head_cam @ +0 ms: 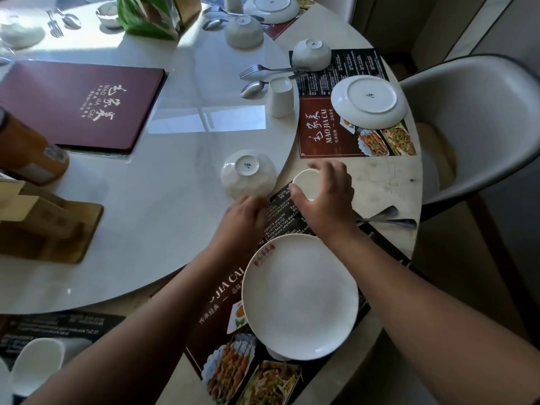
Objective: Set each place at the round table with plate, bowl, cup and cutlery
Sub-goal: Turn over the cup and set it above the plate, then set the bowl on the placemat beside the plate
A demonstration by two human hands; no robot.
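Note:
A white plate [301, 299] lies right side up on the dark paper placemat [222, 314] nearest me. Beyond it my right hand [327, 200] grips a small white cup [305, 182] from above, on the mat's far end. My left hand [242, 220] is beside it, fingers curled at the base of an upturned white bowl [248, 173] on the turntable's edge; I cannot tell whether it touches the bowl. A fork and spoon [388, 217] lie right of the mat.
The place to the right has an upturned plate [368, 102], bowl [311, 54], cup [280, 96] and cutlery [263, 74]. A maroon menu [81, 103], wooden holder [43, 226], orange bottle [26, 153] and green bag [149, 16] stand on the turntable. A grey chair [479, 127] stands right.

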